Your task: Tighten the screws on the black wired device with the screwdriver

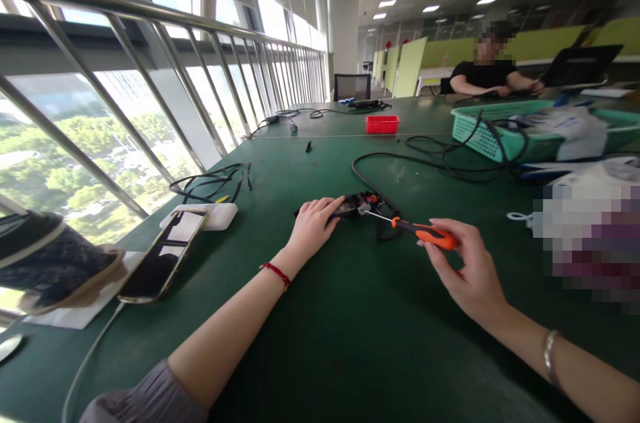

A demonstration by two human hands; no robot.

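On the green table, my left hand (pixel 316 222) is closed over a dark corded device (pixel 357 203) and holds it against the tabletop. Its right end looks opened up, with small red and grey parts showing; its exact kind I cannot make out. My right hand (pixel 467 266) grips an orange and black screwdriver (pixel 427 233) by the handle, between thumb and fingers. The thin shaft points left, and its tip meets or nearly meets the grey part of the device. A black cord runs from the device toward the back right.
A phone (pixel 163 263) leans on a white block (pixel 220 215) at left, beside a dark fabric item (pixel 55 263). Looped cable (pixel 215 180) lies behind them. Farther back are a red basket (pixel 383 124) and a green basket (pixel 480 133) with cables and bags. Another person (pixel 484 73) sits across the table.
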